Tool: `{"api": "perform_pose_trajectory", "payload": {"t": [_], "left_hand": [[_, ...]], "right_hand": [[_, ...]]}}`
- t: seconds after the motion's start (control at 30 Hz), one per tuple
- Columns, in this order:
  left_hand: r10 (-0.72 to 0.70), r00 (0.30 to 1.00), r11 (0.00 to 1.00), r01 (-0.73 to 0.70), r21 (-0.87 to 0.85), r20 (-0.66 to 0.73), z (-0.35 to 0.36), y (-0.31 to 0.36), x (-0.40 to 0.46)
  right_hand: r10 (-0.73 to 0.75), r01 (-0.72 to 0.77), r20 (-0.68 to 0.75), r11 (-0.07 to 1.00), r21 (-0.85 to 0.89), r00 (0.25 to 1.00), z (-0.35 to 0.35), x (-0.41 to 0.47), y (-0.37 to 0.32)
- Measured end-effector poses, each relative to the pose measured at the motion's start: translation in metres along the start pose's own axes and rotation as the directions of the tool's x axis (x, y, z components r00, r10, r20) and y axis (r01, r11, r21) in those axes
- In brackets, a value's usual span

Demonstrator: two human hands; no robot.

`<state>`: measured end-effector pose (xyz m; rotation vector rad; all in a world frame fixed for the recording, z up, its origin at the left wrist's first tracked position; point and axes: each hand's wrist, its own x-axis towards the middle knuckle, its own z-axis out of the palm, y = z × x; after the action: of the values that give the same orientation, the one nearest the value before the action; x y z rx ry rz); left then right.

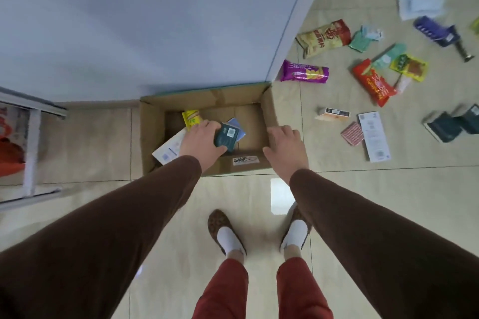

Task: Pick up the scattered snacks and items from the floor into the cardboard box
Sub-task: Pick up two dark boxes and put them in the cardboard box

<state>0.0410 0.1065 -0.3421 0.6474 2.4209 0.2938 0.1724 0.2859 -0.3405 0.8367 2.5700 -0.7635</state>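
An open cardboard box (269,109) stands on the floor against the wall. Over its inside, my left hand (201,141) grips a small dark teal box (225,137). Inside lie a yellow snack packet (191,118), a blue packet (239,128) and a white flat pack (169,147). My right hand (286,146) hovers with relaxed fingers at the box's right front corner, holding nothing. Scattered on the floor to the right are a purple chip bag (304,72), a red packet (373,83), a yellow-red bag (324,37) and several more items.
A white leaflet (374,136), a red striped packet (352,133), a small carton (334,113) and dark teal boxes (451,123) lie right of the box. A white metal rack (33,137) stands at the left. My feet (228,233) are just before the box.
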Motion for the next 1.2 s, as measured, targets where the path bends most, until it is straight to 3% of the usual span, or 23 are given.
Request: {"api": "perform_pose_trajectory", "payload": {"t": [0.4,0.8,1.2], "left_hand": [[0.298,0.947,0.936,-0.314,0.156,0.122,0.069,0.237,-0.015],[0.392,0.895,0.899,-0.422,0.117,0.21,0.198,0.519,-0.019],[0.348,0.893,0.915,-0.39,0.102,0.285,0.238,0.676,0.071]], "right_hand": [[0.271,-0.229,-0.164,0.944,0.237,0.949,-0.088,-0.097,0.218],[0.386,-0.325,-0.165,0.895,0.307,0.908,-0.187,-0.157,0.482],[0.425,-0.359,-0.138,0.867,0.346,0.895,-0.278,-0.081,0.629]]}}
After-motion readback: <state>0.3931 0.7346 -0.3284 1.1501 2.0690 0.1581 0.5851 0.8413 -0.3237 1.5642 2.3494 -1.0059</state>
